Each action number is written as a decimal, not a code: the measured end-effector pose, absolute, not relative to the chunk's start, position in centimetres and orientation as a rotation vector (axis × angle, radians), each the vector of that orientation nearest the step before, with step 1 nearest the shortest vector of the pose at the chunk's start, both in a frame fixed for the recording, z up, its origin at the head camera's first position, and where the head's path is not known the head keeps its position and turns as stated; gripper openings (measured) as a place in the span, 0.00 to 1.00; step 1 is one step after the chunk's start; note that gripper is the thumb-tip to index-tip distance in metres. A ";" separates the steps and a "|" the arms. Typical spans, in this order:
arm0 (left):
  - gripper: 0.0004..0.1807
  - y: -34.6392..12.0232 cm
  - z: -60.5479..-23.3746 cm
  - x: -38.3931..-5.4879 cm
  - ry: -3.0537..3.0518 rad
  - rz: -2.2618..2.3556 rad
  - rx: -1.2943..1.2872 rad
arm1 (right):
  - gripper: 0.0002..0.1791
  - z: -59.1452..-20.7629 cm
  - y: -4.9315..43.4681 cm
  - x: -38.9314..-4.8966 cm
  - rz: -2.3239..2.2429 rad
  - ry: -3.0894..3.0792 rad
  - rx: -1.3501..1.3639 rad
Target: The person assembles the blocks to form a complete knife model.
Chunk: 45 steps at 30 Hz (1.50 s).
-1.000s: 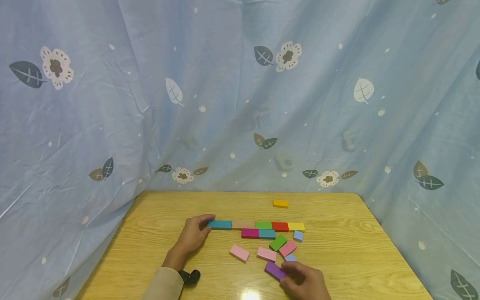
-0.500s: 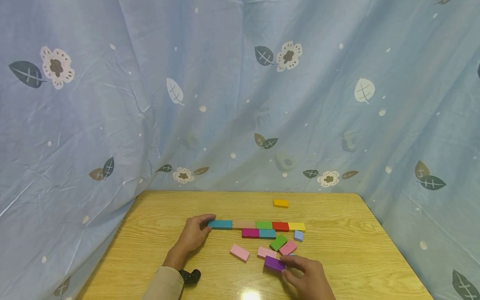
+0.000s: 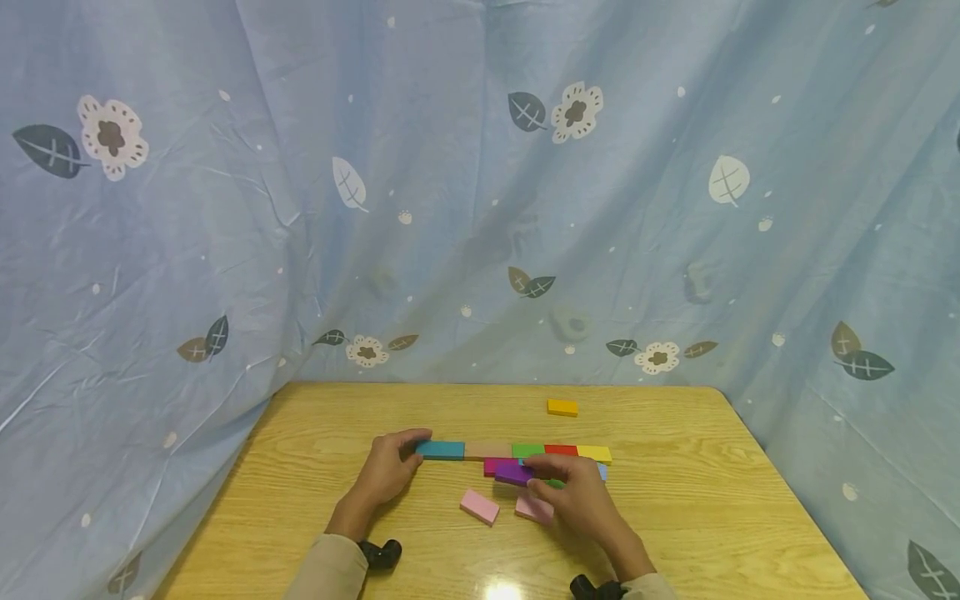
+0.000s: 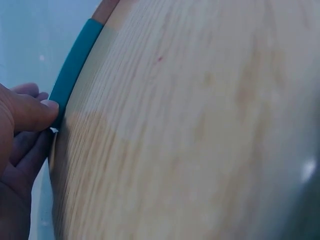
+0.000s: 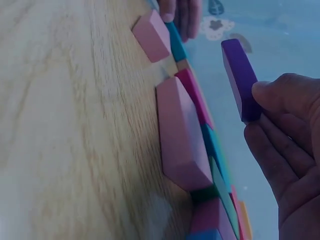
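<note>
My right hand pinches a purple block by its right end. In the right wrist view the block is lifted, thumb on one side and fingers on the other. In the head view it overlaps a magenta block in the shorter front row. My left hand holds the left end of a blue block between thumb and fingers. That block starts a straight row with tan, green, red and yellow blocks. The right hand hides most of the teal block beside the magenta one.
Two pink blocks, one at left and one at right, lie nearer the front. A light blue block shows past the right hand, which covers other loose blocks. An orange block lies farther back. A patterned curtain borders the wooden table.
My right hand has lifted the purple block from the front of the table and carried it forward and left, over the front row. The left hand has stayed in place.
</note>
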<state>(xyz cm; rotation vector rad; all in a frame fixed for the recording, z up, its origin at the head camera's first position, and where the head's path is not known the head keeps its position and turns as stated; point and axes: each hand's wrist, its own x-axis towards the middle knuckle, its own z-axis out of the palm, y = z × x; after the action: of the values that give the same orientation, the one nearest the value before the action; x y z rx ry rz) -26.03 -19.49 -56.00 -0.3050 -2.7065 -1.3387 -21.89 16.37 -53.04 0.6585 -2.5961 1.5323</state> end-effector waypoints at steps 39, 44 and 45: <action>0.25 -19.6 -56.3 -26.1 -2.692 -1.341 -0.321 | 0.16 -53.7 13.8 -23.1 0.974 -2.699 0.954; 0.25 -19.6 -56.1 -26.0 -2.687 -1.336 -0.331 | 0.16 -53.7 13.8 -23.1 0.940 -2.698 0.964; 0.25 -19.6 -56.1 -26.0 -2.688 -1.333 -0.331 | 0.16 -53.8 13.8 -23.1 0.935 -2.696 0.969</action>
<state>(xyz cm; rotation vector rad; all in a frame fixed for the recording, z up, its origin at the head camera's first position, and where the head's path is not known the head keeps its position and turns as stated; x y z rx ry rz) -26.02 -19.57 -56.11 -0.3308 -2.6882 -1.3331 -23.13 13.79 -53.76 0.9693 -2.6959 0.9352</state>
